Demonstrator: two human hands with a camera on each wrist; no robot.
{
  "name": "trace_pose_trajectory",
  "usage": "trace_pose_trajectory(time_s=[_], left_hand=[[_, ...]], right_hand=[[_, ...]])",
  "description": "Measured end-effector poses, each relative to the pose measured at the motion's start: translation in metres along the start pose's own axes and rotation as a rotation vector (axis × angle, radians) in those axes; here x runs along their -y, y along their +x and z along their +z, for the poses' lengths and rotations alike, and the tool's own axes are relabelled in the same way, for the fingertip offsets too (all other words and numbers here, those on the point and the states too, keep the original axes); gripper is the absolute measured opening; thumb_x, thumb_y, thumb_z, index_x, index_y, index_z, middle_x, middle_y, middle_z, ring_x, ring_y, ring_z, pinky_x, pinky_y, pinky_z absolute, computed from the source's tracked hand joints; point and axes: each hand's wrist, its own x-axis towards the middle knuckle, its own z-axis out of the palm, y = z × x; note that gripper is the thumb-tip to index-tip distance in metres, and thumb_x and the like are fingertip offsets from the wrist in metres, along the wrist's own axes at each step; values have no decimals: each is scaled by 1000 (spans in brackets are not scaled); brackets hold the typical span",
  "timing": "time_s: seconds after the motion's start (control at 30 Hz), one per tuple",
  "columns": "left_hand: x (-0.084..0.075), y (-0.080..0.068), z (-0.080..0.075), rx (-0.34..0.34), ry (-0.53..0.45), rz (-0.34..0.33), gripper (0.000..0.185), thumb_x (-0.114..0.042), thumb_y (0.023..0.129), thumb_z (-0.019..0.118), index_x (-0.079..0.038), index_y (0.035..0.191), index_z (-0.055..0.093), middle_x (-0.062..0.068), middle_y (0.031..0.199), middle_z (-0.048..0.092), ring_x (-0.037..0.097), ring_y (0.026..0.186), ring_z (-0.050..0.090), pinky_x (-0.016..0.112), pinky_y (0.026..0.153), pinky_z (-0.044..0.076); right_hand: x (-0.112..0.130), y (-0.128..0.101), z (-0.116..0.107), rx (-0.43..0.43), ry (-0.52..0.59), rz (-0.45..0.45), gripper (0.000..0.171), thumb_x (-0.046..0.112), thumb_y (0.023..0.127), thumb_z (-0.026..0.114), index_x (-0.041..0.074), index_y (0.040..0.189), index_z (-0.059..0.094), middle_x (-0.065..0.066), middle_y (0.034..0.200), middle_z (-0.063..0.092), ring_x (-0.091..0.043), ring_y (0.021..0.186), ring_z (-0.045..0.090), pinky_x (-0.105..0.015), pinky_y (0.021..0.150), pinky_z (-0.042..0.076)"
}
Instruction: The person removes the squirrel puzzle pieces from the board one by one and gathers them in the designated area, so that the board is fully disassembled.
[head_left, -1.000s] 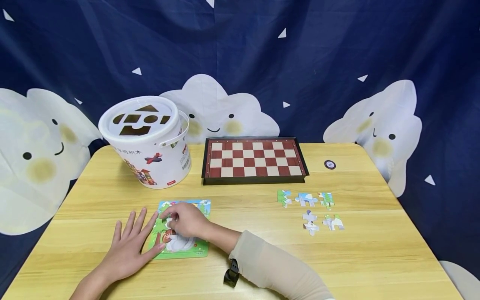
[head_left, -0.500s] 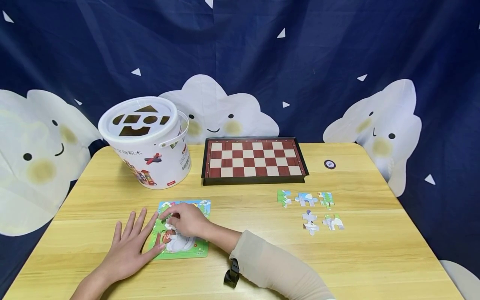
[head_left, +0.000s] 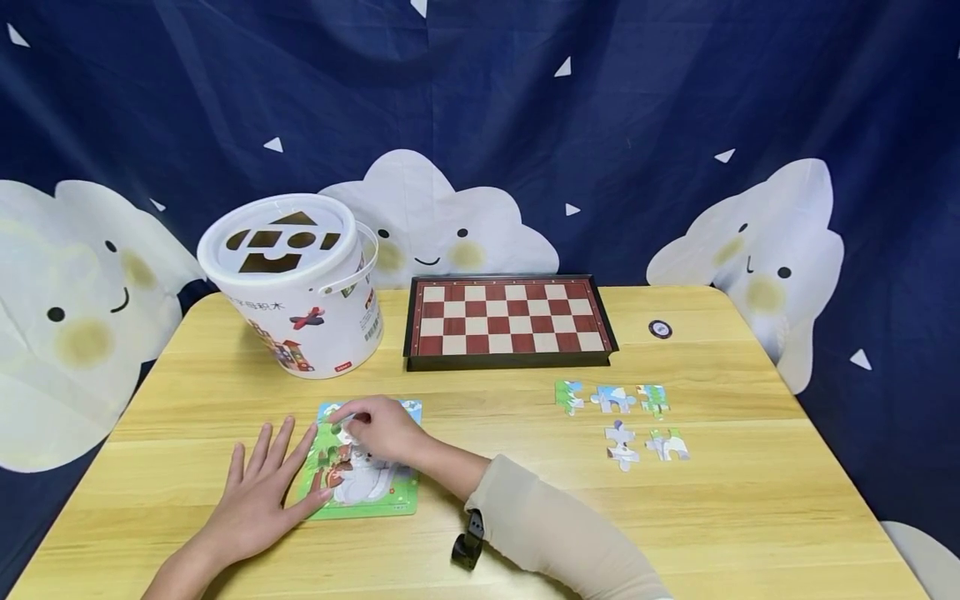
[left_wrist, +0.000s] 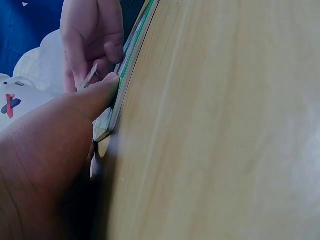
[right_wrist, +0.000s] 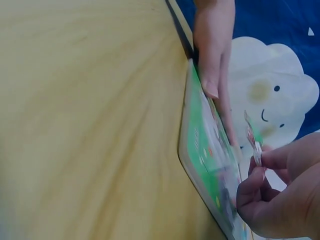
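A picture jigsaw board with a green border lies on the table at front left. My left hand lies spread with straight fingers, its thumb resting on the board's left edge. Above the board, my right hand pinches a jigsaw piece between thumb and fingers; the right wrist view shows the piece raised off the board and tilted. Its green and white print shows there, while in the left wrist view only a thin edge of the piece appears. The right hand covers part of the picture.
Several loose jigsaw pieces lie on the right of the wooden table. A white bucket with a shape-hole lid stands back left. A checkered game board lies at the back, and a small round dark disc is right of it.
My right hand has shifted slightly right and lifted from the board, now holding a jigsaw piece up. More of the picture is uncovered. The left hand has stayed in place.
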Motion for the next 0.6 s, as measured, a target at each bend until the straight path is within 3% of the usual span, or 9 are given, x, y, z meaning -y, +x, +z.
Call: trace_pose_trajectory(time_s=[0.1,0.2,0.33,0.5,0.6], left_hand=[[-1,-1,-1,-2,3,-5,89,-59,97,60,-21,165,17,24,168,7,48,153,-6,62,114,-23],[-2,-1,-1,-5,5,-4,89,-59,97,59,-21,165,18,24,168,8,48,153,-6,62,114,-23],[-3,-2,-1,-9,7,-4,89,-59,96,60,-22,165,18,24,168,8,48,153,-6,63,114,-22],[-2,-3,0,-21,10,-1,89,-58,96,60,-21,165,18,25,168,9,48,153,-5,63,114,-22],[-1,-2,0,-23,13,2,89,-58,96,60,-22,165,17,25,168,9,48,153,-6,62,114,-22]], right_hand=[[-3,-2,-10,17,0,-10,27,6,102,58,17,115,78,10,76,58,-5,50,38,-18,49,34],[-7,-8,-26,47,-19,-27,27,6,101,58,17,113,79,8,77,59,-5,53,40,-18,52,35],[-15,-22,-53,96,-35,-55,28,2,100,56,12,112,78,3,68,54,-7,54,39,-19,53,35],[-29,-44,-91,112,-44,-44,28,0,100,55,9,115,77,4,81,62,-7,54,39,-19,52,35],[-35,-56,-114,111,-40,-18,28,0,100,55,8,117,75,1,81,61,-8,55,39,-19,51,35]])
